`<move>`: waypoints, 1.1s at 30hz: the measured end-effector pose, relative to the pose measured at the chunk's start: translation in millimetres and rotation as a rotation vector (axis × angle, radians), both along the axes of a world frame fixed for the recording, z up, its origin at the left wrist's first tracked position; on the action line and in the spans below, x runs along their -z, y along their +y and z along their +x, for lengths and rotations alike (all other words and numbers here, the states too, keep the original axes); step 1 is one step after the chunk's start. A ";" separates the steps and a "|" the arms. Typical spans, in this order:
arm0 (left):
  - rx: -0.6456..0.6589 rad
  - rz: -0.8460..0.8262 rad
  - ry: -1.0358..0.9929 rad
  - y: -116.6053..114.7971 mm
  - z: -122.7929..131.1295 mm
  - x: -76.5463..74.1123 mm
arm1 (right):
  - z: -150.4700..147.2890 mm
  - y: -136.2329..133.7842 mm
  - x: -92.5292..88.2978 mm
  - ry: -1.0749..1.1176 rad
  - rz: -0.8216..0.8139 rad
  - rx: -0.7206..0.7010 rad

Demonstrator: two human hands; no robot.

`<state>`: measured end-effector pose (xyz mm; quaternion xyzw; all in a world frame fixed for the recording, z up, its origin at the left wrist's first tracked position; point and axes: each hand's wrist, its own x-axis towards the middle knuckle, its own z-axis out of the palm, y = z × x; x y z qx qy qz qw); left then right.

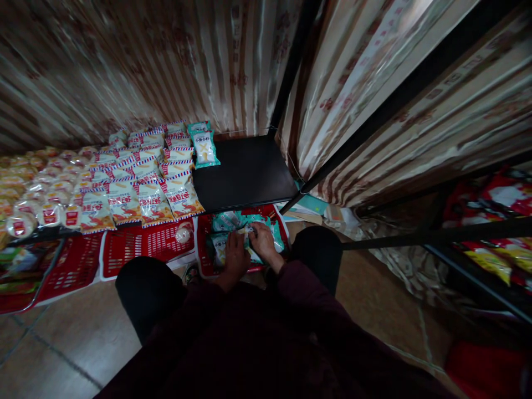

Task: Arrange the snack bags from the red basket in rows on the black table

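Down between my knees stands a red plastic basket point(200, 257) with several teal-and-white snack bags point(276, 231) in it. My left hand point(236, 255) is closed on a snack bag, its fingers bunched over the wrapper. Close beside it, my right hand point(264, 243) has its fingers curled and pinching the top of the same bag, as far as I can tell. The fingertips of both hands are partly hidden. Above the basket, more teal snack bags point(205, 148) lie in a short row on a black shelf point(245, 172).
Left of those, white-and-orange snack bags point(152, 202) lie in rows beside round wrapped snacks point(50, 213). A second red basket point(145, 249) holds one round packet. A black metal post point(316, 183) slants up at the right; red and yellow packets point(494, 260) fill another rack.
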<state>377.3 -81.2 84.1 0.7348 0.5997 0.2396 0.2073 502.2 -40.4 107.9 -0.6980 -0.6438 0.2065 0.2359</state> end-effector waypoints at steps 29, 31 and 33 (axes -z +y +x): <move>-0.095 -0.056 -0.027 -6.4 -13.4 -21.3 | 4.2 -2.5 9.0 0.059 0.036 0.155; -0.124 -0.077 -0.043 -10.4 -10.8 -20.3 | 3.6 -3.2 11.7 0.149 0.085 0.169; -0.142 -0.106 -0.063 -13.9 -8.2 -17.9 | 3.5 -4.6 16.3 0.246 0.120 0.176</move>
